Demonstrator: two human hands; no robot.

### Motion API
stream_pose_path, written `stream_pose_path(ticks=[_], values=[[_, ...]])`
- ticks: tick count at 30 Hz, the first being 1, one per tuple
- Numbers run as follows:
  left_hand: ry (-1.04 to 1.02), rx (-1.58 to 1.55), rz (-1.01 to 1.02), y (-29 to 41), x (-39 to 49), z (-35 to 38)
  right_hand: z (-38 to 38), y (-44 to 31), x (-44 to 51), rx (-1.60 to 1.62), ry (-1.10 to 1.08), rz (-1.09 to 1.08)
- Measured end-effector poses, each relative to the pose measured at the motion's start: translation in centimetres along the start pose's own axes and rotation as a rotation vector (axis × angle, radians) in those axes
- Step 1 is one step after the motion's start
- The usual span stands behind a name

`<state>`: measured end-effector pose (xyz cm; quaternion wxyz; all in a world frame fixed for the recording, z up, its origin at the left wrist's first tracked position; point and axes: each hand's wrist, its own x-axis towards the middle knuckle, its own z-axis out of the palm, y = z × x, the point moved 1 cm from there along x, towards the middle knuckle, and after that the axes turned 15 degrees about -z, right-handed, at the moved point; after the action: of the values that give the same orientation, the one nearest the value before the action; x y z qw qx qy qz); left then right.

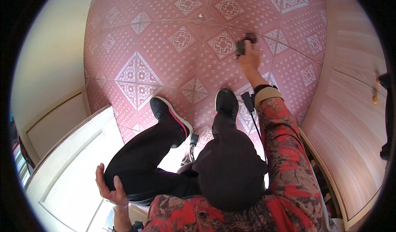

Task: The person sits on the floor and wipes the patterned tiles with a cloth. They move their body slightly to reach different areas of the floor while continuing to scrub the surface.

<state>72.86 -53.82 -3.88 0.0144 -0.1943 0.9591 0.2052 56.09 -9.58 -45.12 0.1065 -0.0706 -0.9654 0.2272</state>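
My right hand (pixel 250 58) is stretched forward low over the patterned floor, ahead of my right shoe (pixel 226 101). Its fingers are around a small dark object (pixel 241 47), too blurred by motion to identify. My left hand (pixel 113 188) is beside my bent left knee, thumb and fingers apart, with nothing in it. Whether it touches the black trousers (pixel 148 170) is hard to tell. My left shoe (pixel 165 111), black with a pink stripe, is turned outward on the floor.
A white panelled door (pixel 77 157) stands close on the left. Pale wooden cabinet doors (pixel 346 108) with knobs line the right. A black cable connector (pixel 247 101) hangs by my right sleeve. A metal leg with a black foot (pixel 194 139) and a small white scrap (pixel 200 15) are visible.
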Motion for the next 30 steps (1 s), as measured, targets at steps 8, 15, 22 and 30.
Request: stream_pose_path(ticks=[8, 15, 22, 30], values=[[0.023, 0.062, 0.037, 0.5, -0.4, -0.4, 0.3, -7.5, -1.1, 0.522, -0.194, -0.115], [-0.008, 0.004, 0.031, -0.5, 0.1, 0.1, -8.3, 8.8, -6.1, 0.554, 0.427, 0.377], [0.025, 0.084, 0.022, -0.4, 0.1, 0.0, -18.5, 20.8, -17.4, 0.337, 0.402, 0.809], [0.027, 0.181, 0.027, 1.3, 0.6, 0.0, -14.0, 22.5, -10.4, -0.212, 0.182, 1.292]])
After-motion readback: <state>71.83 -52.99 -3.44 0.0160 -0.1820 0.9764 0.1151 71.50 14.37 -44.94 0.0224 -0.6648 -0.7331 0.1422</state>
